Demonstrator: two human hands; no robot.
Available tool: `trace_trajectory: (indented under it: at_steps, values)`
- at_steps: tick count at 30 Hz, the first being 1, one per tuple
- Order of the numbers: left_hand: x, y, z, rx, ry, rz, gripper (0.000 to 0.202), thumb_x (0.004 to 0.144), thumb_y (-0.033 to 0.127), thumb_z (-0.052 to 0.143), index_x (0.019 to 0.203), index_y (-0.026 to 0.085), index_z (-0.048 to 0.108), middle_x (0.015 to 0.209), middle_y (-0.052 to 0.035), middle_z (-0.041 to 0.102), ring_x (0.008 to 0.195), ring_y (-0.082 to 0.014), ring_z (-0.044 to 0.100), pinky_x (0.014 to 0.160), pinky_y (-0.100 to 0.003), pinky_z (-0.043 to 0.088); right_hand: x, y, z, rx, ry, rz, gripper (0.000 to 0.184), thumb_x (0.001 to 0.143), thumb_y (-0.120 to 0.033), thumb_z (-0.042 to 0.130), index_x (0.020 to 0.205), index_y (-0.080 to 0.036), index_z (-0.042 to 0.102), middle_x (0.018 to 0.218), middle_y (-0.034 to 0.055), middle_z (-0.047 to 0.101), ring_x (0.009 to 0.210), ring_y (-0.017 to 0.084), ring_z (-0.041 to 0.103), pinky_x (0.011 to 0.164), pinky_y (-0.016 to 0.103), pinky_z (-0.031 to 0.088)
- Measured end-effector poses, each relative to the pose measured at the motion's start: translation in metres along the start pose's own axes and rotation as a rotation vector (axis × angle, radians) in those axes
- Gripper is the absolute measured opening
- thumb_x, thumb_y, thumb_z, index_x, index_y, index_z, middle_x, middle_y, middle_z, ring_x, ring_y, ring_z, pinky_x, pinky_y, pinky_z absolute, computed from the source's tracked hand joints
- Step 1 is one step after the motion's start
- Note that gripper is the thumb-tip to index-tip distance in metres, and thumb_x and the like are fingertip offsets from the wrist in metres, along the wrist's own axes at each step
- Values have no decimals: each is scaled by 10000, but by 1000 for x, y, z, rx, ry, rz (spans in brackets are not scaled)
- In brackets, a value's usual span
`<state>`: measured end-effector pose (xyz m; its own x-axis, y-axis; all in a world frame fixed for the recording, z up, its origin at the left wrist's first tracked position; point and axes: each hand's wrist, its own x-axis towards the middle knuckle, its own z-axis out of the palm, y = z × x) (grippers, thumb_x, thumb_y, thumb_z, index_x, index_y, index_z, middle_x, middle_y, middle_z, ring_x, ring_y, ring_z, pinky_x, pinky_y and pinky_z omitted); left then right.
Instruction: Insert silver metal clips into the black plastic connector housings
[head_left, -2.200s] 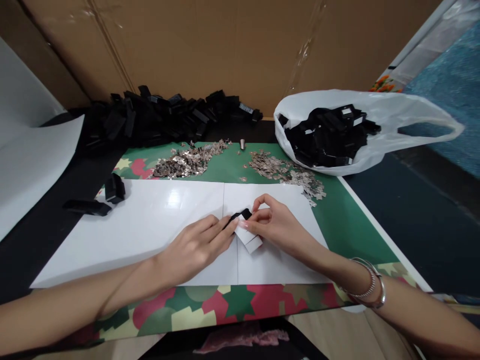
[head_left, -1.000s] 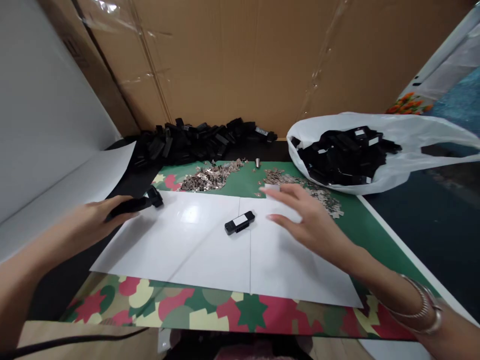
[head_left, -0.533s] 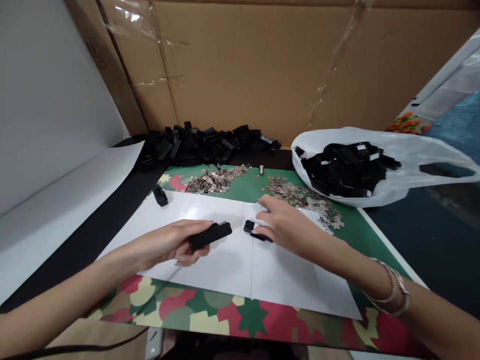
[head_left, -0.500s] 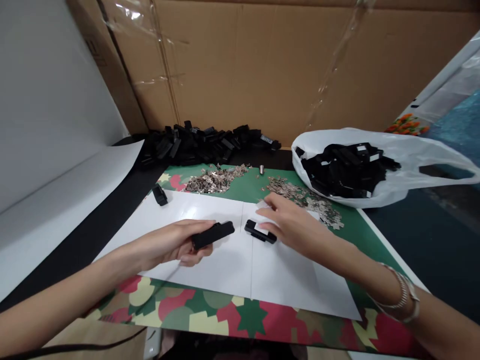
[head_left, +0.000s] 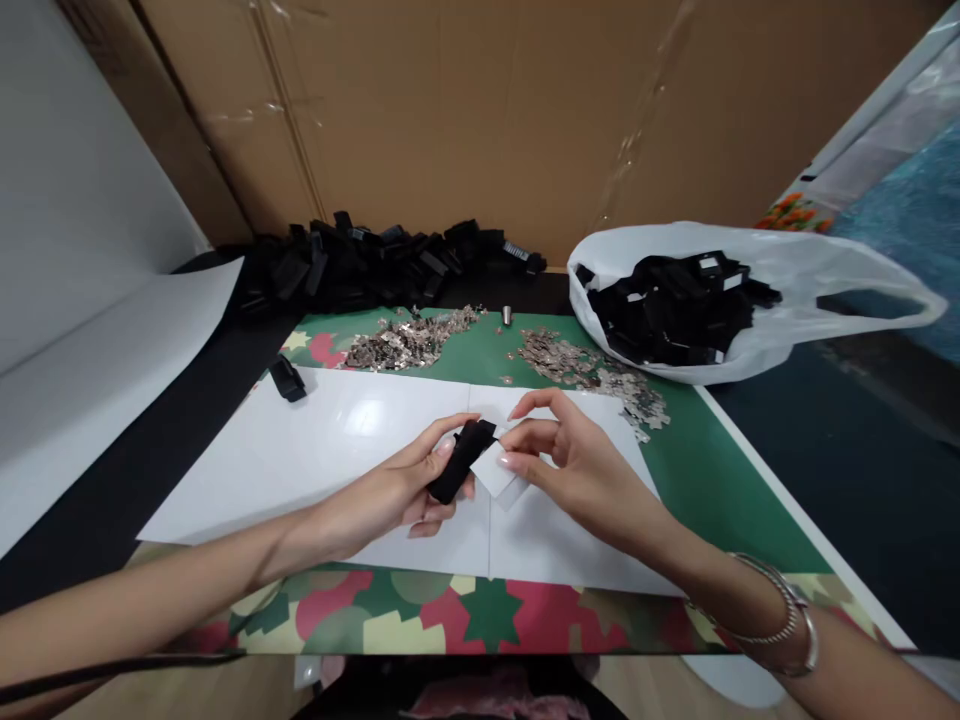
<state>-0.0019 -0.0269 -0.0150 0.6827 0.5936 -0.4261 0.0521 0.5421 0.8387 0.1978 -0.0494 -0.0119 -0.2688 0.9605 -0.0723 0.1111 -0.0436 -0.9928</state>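
My left hand [head_left: 405,490] is closed around a black plastic block [head_left: 457,470], which tilts up toward the right. Between thumb and fingertips, my right hand [head_left: 581,465] pinches a small white paper piece [head_left: 491,472]. This paper lies right against the block's right side; whether it touches cannot be made out. Both hands are over a white sheet [head_left: 360,415] with a crease down its middle. Another black block [head_left: 287,380] rests near the sheet's far left corner.
Small shiny metal pieces lie in two heaps, left [head_left: 409,345] and right [head_left: 562,358], with a little metal cup [head_left: 507,315] between. Behind is a pile of black parts [head_left: 390,265] against a cardboard wall [head_left: 465,120]. A white plastic bag [head_left: 784,335] holds more black parts.
My right hand has moved down and left toward my left hand, bringing the white paper beside the block. The labelled black block under my right hand no longer shows there. The view has shifted slightly.
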Motion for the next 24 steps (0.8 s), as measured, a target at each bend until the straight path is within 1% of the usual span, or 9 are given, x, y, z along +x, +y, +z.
trace_trajectory:
  at_steps: [3, 6, 11, 15, 20, 24]
  values:
    - [2, -3, 1, 8, -19, -19, 436, 939, 452, 326, 1355, 357, 239, 749, 10, 441, 535, -81, 323, 499, -220, 259, -1, 1, 3, -61, 6, -18, 258, 784, -171, 592, 926, -231, 385, 732, -41, 623, 696, 114, 560, 638, 248, 398]
    - [2, -3, 3, 25, -30, -36, 438, 939, 465, 303, 1358, 363, 229, 743, 18, 404, 547, -88, 318, 506, -225, 268, -1, 2, 5, -124, -11, -19, 260, 786, -166, 585, 931, -238, 382, 728, -46, 641, 693, 117, 571, 642, 249, 395]
    - [2, -2, 7, 58, -21, -29, 440, 935, 469, 313, 1353, 353, 237, 743, 28, 366, 555, -92, 298, 506, -230, 263, -1, 1, 7, -213, -2, -23, 264, 775, -148, 584, 920, -240, 383, 723, -51, 659, 675, 116, 569, 616, 235, 383]
    - [1, -3, 9, 119, -4, -36, 456, 934, 482, 305, 1359, 344, 214, 670, 57, 304, 540, -95, 270, 518, -240, 267, -1, 0, 9, -269, 22, -21, 277, 755, -123, 585, 915, -235, 390, 705, -47, 662, 672, 124, 580, 599, 229, 382]
    - [0, -7, 10, 214, 22, -6, 490, 922, 517, 303, 1365, 339, 190, 701, 50, 332, 546, -97, 296, 529, -248, 280, -1, 0, 11, -287, 24, -4, 274, 748, -112, 567, 921, -230, 390, 708, -34, 662, 654, 132, 596, 593, 233, 401]
    - [0, -10, 10, 263, 20, 4, 486, 920, 530, 282, 1360, 349, 187, 737, 40, 345, 550, -97, 274, 523, -250, 257, -3, -1, 13, -298, 44, -12, 275, 741, -106, 573, 909, -224, 391, 681, -40, 658, 623, 122, 574, 587, 228, 395]
